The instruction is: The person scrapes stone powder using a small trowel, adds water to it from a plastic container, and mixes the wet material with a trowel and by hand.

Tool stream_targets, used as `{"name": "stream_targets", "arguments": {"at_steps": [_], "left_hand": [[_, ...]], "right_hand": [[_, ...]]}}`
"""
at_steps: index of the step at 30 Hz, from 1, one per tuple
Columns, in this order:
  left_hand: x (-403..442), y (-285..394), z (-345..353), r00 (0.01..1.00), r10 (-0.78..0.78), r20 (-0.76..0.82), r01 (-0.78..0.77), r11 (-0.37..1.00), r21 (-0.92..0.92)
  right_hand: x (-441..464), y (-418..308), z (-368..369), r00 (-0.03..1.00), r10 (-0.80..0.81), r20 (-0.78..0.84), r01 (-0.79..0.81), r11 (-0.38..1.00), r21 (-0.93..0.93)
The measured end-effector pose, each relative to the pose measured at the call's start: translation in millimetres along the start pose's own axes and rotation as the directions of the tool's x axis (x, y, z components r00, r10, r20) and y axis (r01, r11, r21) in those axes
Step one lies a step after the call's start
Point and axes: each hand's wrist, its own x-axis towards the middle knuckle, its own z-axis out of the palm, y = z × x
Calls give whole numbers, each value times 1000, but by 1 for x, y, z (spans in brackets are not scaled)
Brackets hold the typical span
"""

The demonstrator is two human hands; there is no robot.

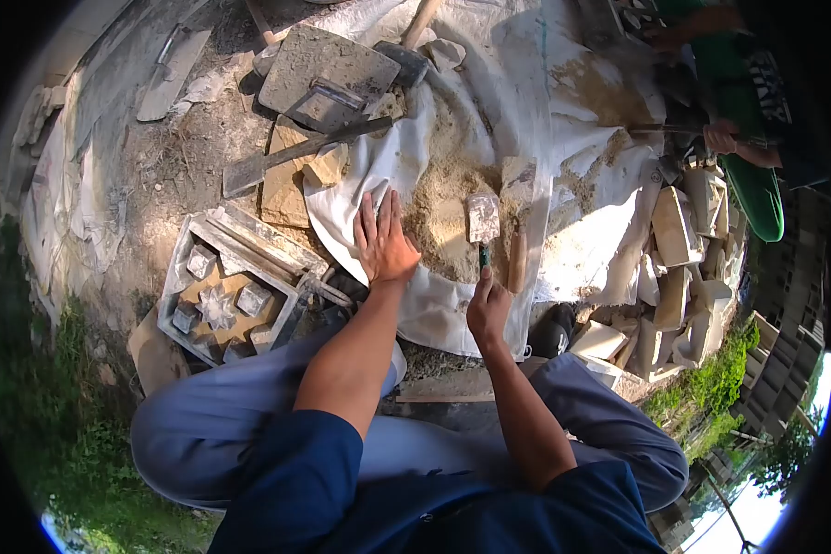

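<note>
My left hand (385, 245) lies flat on a white cloth sheet (415, 300), fingers stretched out, at the edge of a sandy heap (434, 208). In my right hand (489, 309) is a small trowel (483, 219), gripped by its green handle. Its pale, crusted blade rests on or just over the sand; I cannot tell which. Right of the blade lie a short wooden cylinder (518, 261) and a flat, pale rectangular piece (519, 174).
A hexagonal mold (291, 309) with a star-shaped insert and small blocks stands at left. Beyond it lie a long flat bar (295, 152), a plastering float (328, 78) and a hammer (404, 63). Clay-coloured blocks (674, 226) pile up at right, near another person's hand (722, 138).
</note>
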Motion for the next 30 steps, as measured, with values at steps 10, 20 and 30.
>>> {"name": "stream_targets", "arguments": {"at_steps": [10, 20, 30], "left_hand": [[1, 0, 1, 999, 1, -38, -3, 999, -45], [0, 1, 2, 1000, -6, -26, 5, 999, -50], [0, -1, 1, 999, 8, -35, -9, 999, -31]], "right_hand": [[22, 5, -10, 992, 82, 92, -56, 964, -259], [31, 8, -3, 999, 22, 40, -9, 957, -291], [18, -18, -11, 996, -89, -33, 85, 991, -107]]}}
